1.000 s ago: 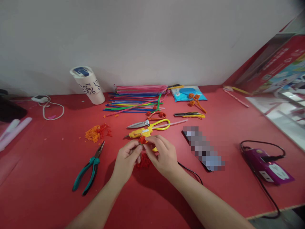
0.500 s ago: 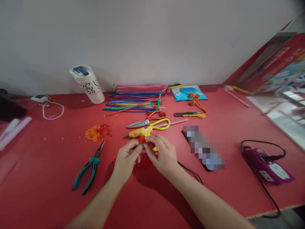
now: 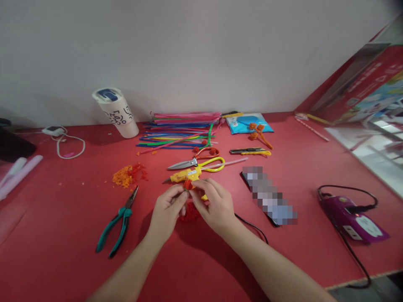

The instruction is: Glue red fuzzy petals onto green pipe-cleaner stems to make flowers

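Note:
My left hand (image 3: 168, 212) and my right hand (image 3: 217, 205) meet at the middle of the red table. Between their fingertips is a small red fuzzy ball (image 3: 188, 184) with a bit of green at its base. The left thumb and finger pinch the green part, and the right fingertips hold the red side. Just beyond lies a yellow glue gun (image 3: 181, 175), partly covered by my right hand. Below the fingers, a pile of red fuzz clippings (image 3: 190, 212) shows in part. Scissors (image 3: 185, 164) with orange and yellow handles rest behind the glue gun.
Teal-handled pliers (image 3: 121, 222) and orange fuzz clippings (image 3: 122, 176) lie left. Pipe cleaners (image 3: 179, 134) are stacked near the wall, beside a white tumbler (image 3: 118, 113). Rightward are a utility knife (image 3: 247, 150), a blurred-out phone-like slab (image 3: 267, 195) and a purple power strip (image 3: 352, 218).

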`<move>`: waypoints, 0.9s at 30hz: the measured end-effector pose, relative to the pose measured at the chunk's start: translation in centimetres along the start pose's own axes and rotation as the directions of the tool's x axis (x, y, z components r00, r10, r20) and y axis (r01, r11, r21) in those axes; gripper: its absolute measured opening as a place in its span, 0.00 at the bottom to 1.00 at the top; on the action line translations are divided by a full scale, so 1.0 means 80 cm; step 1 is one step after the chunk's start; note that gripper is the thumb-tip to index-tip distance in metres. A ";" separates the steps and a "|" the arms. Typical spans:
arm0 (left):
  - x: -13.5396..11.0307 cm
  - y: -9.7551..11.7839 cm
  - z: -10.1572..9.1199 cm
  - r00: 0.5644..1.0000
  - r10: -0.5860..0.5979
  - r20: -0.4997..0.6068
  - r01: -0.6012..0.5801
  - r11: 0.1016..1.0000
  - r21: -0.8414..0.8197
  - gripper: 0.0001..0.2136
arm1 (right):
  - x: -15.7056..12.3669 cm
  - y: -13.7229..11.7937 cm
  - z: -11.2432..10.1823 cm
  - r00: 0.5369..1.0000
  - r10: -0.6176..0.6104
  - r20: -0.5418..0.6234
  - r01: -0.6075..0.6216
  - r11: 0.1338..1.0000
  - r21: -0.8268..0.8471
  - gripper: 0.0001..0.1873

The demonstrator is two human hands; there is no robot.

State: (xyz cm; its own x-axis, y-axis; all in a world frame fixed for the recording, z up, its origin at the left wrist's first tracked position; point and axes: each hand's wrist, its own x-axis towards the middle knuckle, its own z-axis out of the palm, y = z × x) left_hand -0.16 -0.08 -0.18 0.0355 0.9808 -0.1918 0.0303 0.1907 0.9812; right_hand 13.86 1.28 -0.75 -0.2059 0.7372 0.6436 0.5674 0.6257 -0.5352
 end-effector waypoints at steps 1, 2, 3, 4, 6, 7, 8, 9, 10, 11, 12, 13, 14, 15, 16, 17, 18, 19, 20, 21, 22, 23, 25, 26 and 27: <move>0.000 0.000 0.000 1.000 0.000 0.000 0.000 1.000 0.002 0.09 | 0.000 0.000 0.000 1.000 -0.001 -0.002 0.001 1.000 -0.001 0.07; 0.000 -0.001 -0.001 1.000 0.002 -0.002 -0.002 1.000 0.002 0.09 | 0.000 0.000 0.000 1.000 -0.003 -0.005 0.003 1.000 -0.002 0.07; 0.000 -0.001 -0.001 1.000 0.002 -0.002 -0.002 1.000 0.001 0.09 | 0.000 0.000 0.000 1.000 -0.005 -0.006 0.005 1.000 -0.003 0.07; 0.001 -0.002 -0.001 1.000 0.000 -0.002 0.000 1.000 -0.001 0.09 | 0.000 0.000 0.000 1.000 -0.005 -0.007 0.005 1.000 -0.005 0.07; 0.001 -0.003 -0.002 1.000 -0.007 0.001 0.007 1.000 -0.005 0.09 | 0.000 -0.001 0.001 1.000 -0.002 -0.003 0.002 1.000 -0.007 0.07; 0.001 -0.003 -0.002 1.000 -0.008 0.003 0.008 1.000 -0.008 0.09 | 0.000 -0.001 0.001 1.000 0.000 -0.002 0.000 1.000 -0.007 0.07; 0.001 -0.003 -0.002 1.000 -0.010 0.005 0.010 1.000 -0.009 0.09 | 0.000 -0.001 0.002 1.000 -0.001 0.000 0.001 1.000 -0.007 0.07; 0.001 -0.003 -0.001 1.000 -0.011 0.005 0.011 1.000 -0.008 0.09 | 0.000 -0.001 0.002 1.000 -0.001 -0.001 0.001 1.000 -0.007 0.07; 0.001 -0.002 -0.001 1.000 -0.011 0.003 0.011 1.000 -0.006 0.09 | 0.000 -0.001 0.002 1.000 -0.001 -0.003 0.001 1.000 -0.006 0.07; 0.001 -0.001 -0.001 1.000 -0.011 0.000 0.011 1.000 -0.003 0.10 | 0.000 -0.001 0.002 1.000 -0.001 -0.004 0.001 1.000 -0.005 0.07; 0.000 -0.001 -0.001 1.000 -0.010 -0.004 0.010 1.000 0.002 0.10 | 0.000 -0.001 0.002 1.000 0.001 -0.004 -0.001 1.000 -0.004 0.07; 0.000 0.000 0.000 1.000 -0.011 -0.007 0.011 1.000 0.006 0.10 | 0.000 -0.001 0.001 1.000 0.001 -0.003 -0.001 1.000 -0.004 0.07; 0.000 0.001 0.000 1.000 -0.010 -0.009 0.011 1.000 0.007 0.10 | 0.000 -0.001 0.001 1.000 0.001 -0.003 -0.001 1.000 -0.003 0.07; 0.000 0.001 0.000 1.000 -0.010 -0.007 0.010 1.000 0.007 0.10 | 0.001 -0.001 0.001 1.000 0.001 -0.003 -0.001 1.000 -0.003 0.07; 0.000 0.001 0.000 1.000 -0.009 -0.006 0.009 1.000 0.005 0.10 | 0.001 -0.002 0.000 1.000 -0.002 -0.004 0.002 1.000 -0.005 0.07; 0.000 0.001 0.000 1.000 -0.008 -0.004 0.008 1.000 0.003 0.10 | 0.001 -0.002 0.000 1.000 -0.004 -0.006 0.004 1.000 -0.008 0.07; 0.000 0.000 0.000 1.000 -0.006 -0.001 0.006 1.000 0.000 0.10 | 0.002 -0.002 0.000 1.000 -0.006 -0.010 0.006 1.000 -0.011 0.07; 0.000 0.000 0.000 1.000 -0.004 0.001 0.004 1.000 -0.001 0.09 | 0.002 -0.002 0.000 1.000 -0.007 -0.011 0.007 1.000 -0.014 0.07; 0.001 0.000 -0.001 1.000 -0.003 0.003 0.003 1.000 0.000 0.09 | 0.002 -0.002 0.001 1.000 -0.007 -0.010 0.007 1.000 -0.015 0.07; 0.001 -0.001 -0.001 1.000 -0.003 0.004 0.003 1.000 0.000 0.09 | 0.001 -0.001 0.001 1.000 -0.005 -0.008 0.005 1.000 -0.015 0.07; 0.001 -0.001 -0.001 1.000 -0.002 0.004 0.002 1.000 -0.001 0.09 | 0.001 -0.001 0.001 1.000 -0.002 -0.006 0.002 1.000 -0.012 0.07; 0.001 -0.001 -0.001 1.000 -0.003 0.005 0.003 1.000 -0.003 0.09 | 0.001 0.000 0.002 1.000 0.002 -0.001 -0.002 1.000 -0.009 0.07; 0.001 -0.001 0.000 1.000 -0.004 0.001 0.004 1.000 -0.007 0.09 | 0.000 0.000 0.002 1.000 0.005 0.003 -0.005 1.000 -0.007 0.07; 0.001 -0.001 0.000 1.000 -0.005 0.002 0.005 1.000 -0.007 0.09 | 0.000 0.000 0.002 1.000 0.004 0.003 -0.004 1.000 -0.007 0.07; 0.001 -0.001 0.000 1.000 -0.005 0.003 0.005 1.000 -0.005 0.09 | 0.001 0.000 0.002 1.000 0.004 0.003 -0.004 1.000 -0.008 0.07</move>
State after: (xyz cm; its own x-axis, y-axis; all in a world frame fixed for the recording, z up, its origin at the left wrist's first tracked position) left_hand -0.17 -0.01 -0.24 0.0386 0.9796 -0.1972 0.0255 0.1963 0.9802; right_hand 13.72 1.37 -0.84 -0.2058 0.7403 0.6400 0.5749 0.6207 -0.5331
